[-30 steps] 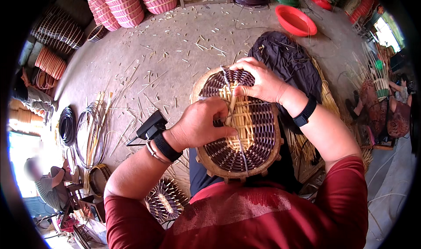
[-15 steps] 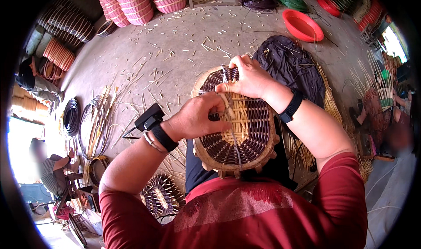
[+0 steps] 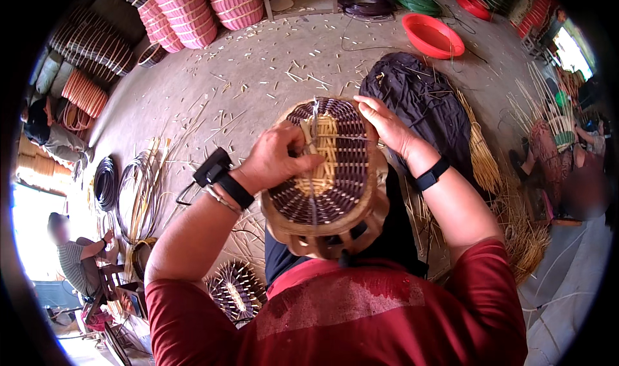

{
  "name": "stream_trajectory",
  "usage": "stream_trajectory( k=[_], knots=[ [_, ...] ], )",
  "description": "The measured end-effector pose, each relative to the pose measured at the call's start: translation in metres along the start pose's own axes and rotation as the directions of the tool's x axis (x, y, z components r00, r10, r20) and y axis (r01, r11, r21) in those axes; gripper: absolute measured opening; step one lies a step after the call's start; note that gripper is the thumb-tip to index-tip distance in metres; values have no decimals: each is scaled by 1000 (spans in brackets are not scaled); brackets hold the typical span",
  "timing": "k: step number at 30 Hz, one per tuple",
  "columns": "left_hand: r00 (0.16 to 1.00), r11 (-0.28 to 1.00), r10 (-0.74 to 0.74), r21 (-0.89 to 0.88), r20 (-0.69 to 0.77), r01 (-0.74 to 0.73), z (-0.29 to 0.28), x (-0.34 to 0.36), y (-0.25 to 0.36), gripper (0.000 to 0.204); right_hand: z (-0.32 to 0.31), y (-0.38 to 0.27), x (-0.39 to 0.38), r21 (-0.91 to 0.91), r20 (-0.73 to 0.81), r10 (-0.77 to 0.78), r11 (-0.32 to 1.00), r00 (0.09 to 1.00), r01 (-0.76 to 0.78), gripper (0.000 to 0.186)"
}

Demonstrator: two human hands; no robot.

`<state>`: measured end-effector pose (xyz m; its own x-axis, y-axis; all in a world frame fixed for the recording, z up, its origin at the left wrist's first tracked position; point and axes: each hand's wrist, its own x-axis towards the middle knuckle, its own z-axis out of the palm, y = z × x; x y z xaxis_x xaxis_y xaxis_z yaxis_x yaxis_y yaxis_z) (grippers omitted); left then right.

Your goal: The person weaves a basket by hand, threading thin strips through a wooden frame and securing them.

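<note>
An oval weave of dark brown cane with a pale straw centre (image 3: pixel 342 169) sits in a wooden form (image 3: pixel 358 230) with notched sides, held over my lap. Pale ties cross its face. My left hand (image 3: pixel 276 156) rests on the left of the weave, fingers curled at a pale strip near the middle, thumb reaching across it. My right hand (image 3: pixel 387 124) grips the form's upper right edge, its fingertips partly hidden.
Dark crumpled cloth (image 3: pixel 419 108) and straw (image 3: pixel 487 166) lie at right. Red basin (image 3: pixel 433 34), cane coils (image 3: pixel 104 185), stacked pink baskets (image 3: pixel 188 11) and another oval weave (image 3: pixel 235 292) lie around me. Co-workers (image 3: pixel 77 256) are at left and at far right (image 3: pixel 548 147).
My right hand has moved from the top middle of the weave to its right edge. The piece has shifted left and tilted, showing more of the form's notched side.
</note>
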<state>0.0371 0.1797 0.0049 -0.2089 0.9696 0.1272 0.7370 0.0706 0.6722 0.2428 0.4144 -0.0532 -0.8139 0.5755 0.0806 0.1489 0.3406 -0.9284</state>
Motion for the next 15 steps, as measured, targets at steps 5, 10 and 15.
stream_trajectory(
  k=[5,10,15],
  knots=[
    [966,987,159,-58,204,-150,-39,13,-43,51,8,-29,-54,215,-2,149,966,989,-145,52],
    [973,972,230,48,-25,-228,-46,-14,-48,41,20,-29,-80,27,-48,101,995,994,-100,51],
    [973,983,167,101,-159,-152,-44,-47,-31,19,30,-74,-49,-461,-131,-110,886,985,38,24]
  ],
)
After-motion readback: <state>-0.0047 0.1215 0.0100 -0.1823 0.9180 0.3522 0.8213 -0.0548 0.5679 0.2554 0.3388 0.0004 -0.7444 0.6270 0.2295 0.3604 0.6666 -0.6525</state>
